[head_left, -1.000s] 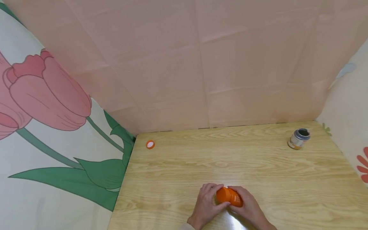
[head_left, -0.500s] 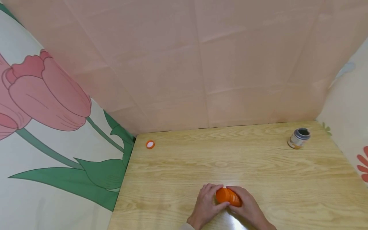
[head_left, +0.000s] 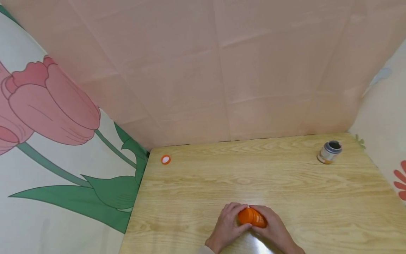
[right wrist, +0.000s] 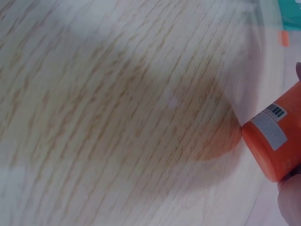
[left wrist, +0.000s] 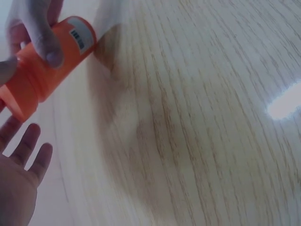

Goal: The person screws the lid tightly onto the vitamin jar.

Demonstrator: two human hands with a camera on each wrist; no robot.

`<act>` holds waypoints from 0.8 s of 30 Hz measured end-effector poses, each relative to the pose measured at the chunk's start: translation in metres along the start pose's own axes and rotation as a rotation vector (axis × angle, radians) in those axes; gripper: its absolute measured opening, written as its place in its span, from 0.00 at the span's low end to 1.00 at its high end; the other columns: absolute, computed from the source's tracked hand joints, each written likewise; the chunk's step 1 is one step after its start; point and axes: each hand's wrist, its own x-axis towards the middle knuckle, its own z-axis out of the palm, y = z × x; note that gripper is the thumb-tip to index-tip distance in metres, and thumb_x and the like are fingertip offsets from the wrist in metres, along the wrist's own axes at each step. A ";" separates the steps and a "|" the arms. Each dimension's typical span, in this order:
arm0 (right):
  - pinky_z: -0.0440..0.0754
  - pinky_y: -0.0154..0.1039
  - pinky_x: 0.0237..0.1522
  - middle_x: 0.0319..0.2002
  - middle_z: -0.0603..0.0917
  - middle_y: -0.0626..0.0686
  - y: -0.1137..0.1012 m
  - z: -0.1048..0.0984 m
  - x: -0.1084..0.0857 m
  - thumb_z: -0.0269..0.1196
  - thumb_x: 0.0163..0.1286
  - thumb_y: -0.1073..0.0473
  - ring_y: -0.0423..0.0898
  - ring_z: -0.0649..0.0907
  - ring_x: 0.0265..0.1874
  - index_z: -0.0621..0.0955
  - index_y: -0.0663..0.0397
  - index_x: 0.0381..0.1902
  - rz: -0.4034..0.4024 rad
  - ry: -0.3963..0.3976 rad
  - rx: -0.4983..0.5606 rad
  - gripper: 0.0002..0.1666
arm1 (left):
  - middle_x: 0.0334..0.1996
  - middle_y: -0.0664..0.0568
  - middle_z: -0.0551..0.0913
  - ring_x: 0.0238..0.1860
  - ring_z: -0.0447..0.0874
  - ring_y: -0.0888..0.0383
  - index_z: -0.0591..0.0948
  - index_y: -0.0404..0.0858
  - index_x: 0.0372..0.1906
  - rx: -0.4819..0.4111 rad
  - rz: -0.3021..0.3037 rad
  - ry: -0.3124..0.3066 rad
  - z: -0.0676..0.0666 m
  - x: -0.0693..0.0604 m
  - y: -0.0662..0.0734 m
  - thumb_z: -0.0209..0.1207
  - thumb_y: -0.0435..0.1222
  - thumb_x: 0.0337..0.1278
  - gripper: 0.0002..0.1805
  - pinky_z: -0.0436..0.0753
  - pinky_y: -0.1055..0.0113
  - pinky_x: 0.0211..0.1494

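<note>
Beige cloth (head_left: 190, 70) fills the background, with a tulip wall (head_left: 57, 106) to my left. Below spreads the wood-grained table (head_left: 206, 180). At its near side my left hand (head_left: 226, 224) pinches the lid (head_left: 245, 216), its other fingers loose in the left wrist view, while my right hand (head_left: 275, 228) grasps the body of the orange bottle (head_left: 260, 219), tilted between them. One jar (head_left: 330, 152) stands near the far right corner; an orange ring (head_left: 165, 159) lies near the far left.

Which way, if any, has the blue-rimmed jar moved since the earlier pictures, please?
No: in the head view, the blue-rimmed jar keeps its place near the far right corner of the table, shifting neither way.
</note>
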 end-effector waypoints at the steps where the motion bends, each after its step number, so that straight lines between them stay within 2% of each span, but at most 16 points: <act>1: 0.79 0.33 0.42 0.47 0.85 0.41 0.000 0.000 0.000 0.82 0.41 0.57 0.36 0.80 0.43 0.83 0.44 0.55 -0.011 0.007 -0.002 0.38 | 0.55 0.58 0.80 0.54 0.77 0.64 0.77 0.47 0.63 -0.008 0.009 -0.005 -0.001 0.000 0.000 0.67 0.49 0.57 0.29 0.78 0.69 0.59; 4: 0.79 0.33 0.42 0.47 0.86 0.42 0.000 0.000 0.001 0.82 0.40 0.57 0.36 0.80 0.42 0.83 0.44 0.54 -0.040 0.022 -0.009 0.38 | 0.56 0.57 0.79 0.56 0.77 0.63 0.77 0.45 0.63 -0.041 0.036 -0.016 -0.002 0.000 -0.001 0.69 0.45 0.56 0.29 0.78 0.70 0.61; 7: 0.79 0.33 0.42 0.47 0.86 0.43 0.000 -0.001 0.001 0.82 0.40 0.58 0.37 0.80 0.43 0.83 0.44 0.54 -0.024 0.004 0.004 0.38 | 0.56 0.56 0.79 0.55 0.79 0.64 0.76 0.44 0.63 -0.079 0.037 -0.020 -0.003 0.000 -0.002 0.69 0.43 0.55 0.29 0.78 0.72 0.60; 11: 0.78 0.32 0.43 0.49 0.85 0.43 -0.001 -0.002 0.002 0.81 0.44 0.54 0.39 0.80 0.44 0.81 0.42 0.57 0.069 -0.069 0.039 0.38 | 0.53 0.56 0.78 0.51 0.80 0.66 0.76 0.43 0.61 -0.121 -0.031 -0.016 -0.001 -0.001 -0.001 0.69 0.46 0.55 0.29 0.81 0.74 0.55; 14: 0.78 0.33 0.43 0.51 0.84 0.44 -0.001 -0.002 0.002 0.80 0.46 0.53 0.41 0.80 0.46 0.81 0.41 0.58 0.095 -0.085 0.036 0.38 | 0.51 0.56 0.79 0.49 0.80 0.67 0.77 0.43 0.60 -0.132 -0.092 -0.015 0.000 -0.001 0.000 0.68 0.49 0.56 0.29 0.82 0.74 0.52; 20: 0.78 0.33 0.43 0.50 0.85 0.45 -0.001 -0.001 0.001 0.80 0.45 0.56 0.41 0.80 0.45 0.82 0.44 0.57 0.051 -0.055 0.003 0.38 | 0.51 0.57 0.80 0.48 0.80 0.68 0.78 0.43 0.61 -0.128 -0.123 -0.031 0.000 -0.001 0.000 0.66 0.51 0.56 0.29 0.82 0.75 0.50; 22: 0.79 0.33 0.43 0.50 0.85 0.45 -0.003 -0.001 0.001 0.81 0.44 0.56 0.41 0.80 0.45 0.82 0.44 0.57 0.036 -0.043 0.000 0.38 | 0.52 0.57 0.79 0.49 0.80 0.68 0.77 0.44 0.62 -0.136 -0.118 -0.043 -0.001 -0.001 0.000 0.66 0.50 0.57 0.29 0.81 0.75 0.52; 24: 0.79 0.33 0.42 0.49 0.85 0.44 -0.003 -0.001 0.000 0.81 0.44 0.56 0.40 0.80 0.45 0.82 0.44 0.56 0.018 -0.025 0.005 0.38 | 0.54 0.56 0.79 0.52 0.80 0.66 0.77 0.44 0.62 -0.140 -0.083 -0.050 -0.002 -0.001 -0.001 0.67 0.47 0.56 0.29 0.80 0.76 0.55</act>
